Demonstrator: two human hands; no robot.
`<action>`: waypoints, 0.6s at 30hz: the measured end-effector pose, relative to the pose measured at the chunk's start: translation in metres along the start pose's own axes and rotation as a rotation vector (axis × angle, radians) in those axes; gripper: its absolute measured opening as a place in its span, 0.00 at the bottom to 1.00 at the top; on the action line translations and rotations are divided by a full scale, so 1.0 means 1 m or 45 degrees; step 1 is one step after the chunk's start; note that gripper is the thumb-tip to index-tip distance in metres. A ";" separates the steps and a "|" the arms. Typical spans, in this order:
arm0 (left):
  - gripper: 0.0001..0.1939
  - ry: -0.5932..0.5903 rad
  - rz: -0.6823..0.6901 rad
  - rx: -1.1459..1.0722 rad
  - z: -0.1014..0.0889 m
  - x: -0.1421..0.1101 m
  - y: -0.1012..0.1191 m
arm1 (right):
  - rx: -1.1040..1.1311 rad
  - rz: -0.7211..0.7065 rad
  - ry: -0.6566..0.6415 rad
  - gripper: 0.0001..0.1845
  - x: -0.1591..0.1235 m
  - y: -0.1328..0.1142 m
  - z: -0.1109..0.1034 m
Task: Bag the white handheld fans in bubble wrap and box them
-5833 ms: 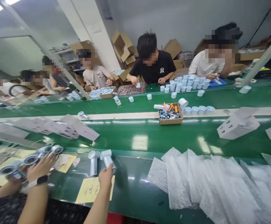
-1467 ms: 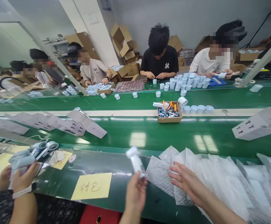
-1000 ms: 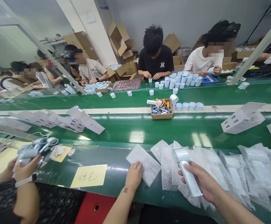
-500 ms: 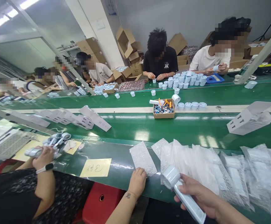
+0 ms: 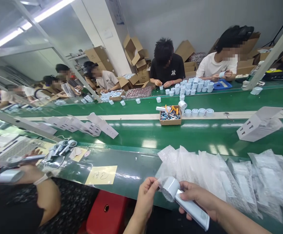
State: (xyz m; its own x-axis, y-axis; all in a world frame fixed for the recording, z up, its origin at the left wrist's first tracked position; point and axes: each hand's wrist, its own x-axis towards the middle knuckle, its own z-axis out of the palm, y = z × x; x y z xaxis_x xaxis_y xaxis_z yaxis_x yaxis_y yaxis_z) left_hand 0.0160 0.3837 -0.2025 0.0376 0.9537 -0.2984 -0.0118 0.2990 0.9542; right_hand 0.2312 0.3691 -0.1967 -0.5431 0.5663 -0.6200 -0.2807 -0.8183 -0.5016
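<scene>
My right hand (image 5: pixel 197 198) is closed round the handle of a pale blue handheld device (image 5: pixel 172 189) with a round, drum-like head. The device is tilted, its head up and to the left. My left hand (image 5: pixel 146 195) pinches the edge of a clear bubble-wrap bag (image 5: pixel 161 186), held right against the device's head. How far the bag reaches round the head I cannot tell. Just beyond and to the right, several bubble-wrap bags (image 5: pixel 192 172) lie in an overlapping row on the green table (image 5: pixel 129 172). Those farther right have pale blue devices inside.
A yellow paper sign (image 5: pixel 101 175) lies left of my hands, above a red stool (image 5: pixel 107 211). At left, a co-worker's arm (image 5: pixel 44 191) holds similar devices. White boxes (image 5: pixel 258 125) and a carton of small parts (image 5: pixel 170 121) stand beyond. Several co-workers sit across the line.
My left hand has lifted the bag off the table and brought it right to the device's head. The device has shifted slightly left. The co-worker at left has moved their hands.
</scene>
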 end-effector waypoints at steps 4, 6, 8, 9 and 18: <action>0.17 -0.134 0.082 0.099 0.013 -0.004 0.009 | 0.037 -0.042 0.026 0.25 -0.011 0.005 0.009; 0.20 -0.322 0.001 0.035 0.016 0.000 0.012 | 0.001 -0.068 0.015 0.26 -0.015 0.005 0.012; 0.24 -0.456 -0.149 -0.061 0.016 0.006 0.013 | -0.052 -0.102 -0.028 0.28 -0.019 0.005 0.011; 0.24 -0.475 -0.212 -0.056 0.014 0.009 0.012 | -0.078 -0.120 -0.057 0.28 -0.020 0.005 0.010; 0.11 -0.040 1.195 1.392 0.022 -0.005 0.015 | -0.227 -0.174 0.011 0.30 -0.009 0.017 -0.011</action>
State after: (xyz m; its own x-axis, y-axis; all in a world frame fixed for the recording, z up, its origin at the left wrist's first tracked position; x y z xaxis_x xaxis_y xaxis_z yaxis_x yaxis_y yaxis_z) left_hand 0.0380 0.3827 -0.1858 0.4676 0.7752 0.4248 0.7128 -0.6149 0.3374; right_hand 0.2401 0.3510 -0.2063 -0.5023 0.6722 -0.5439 -0.2062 -0.7040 -0.6796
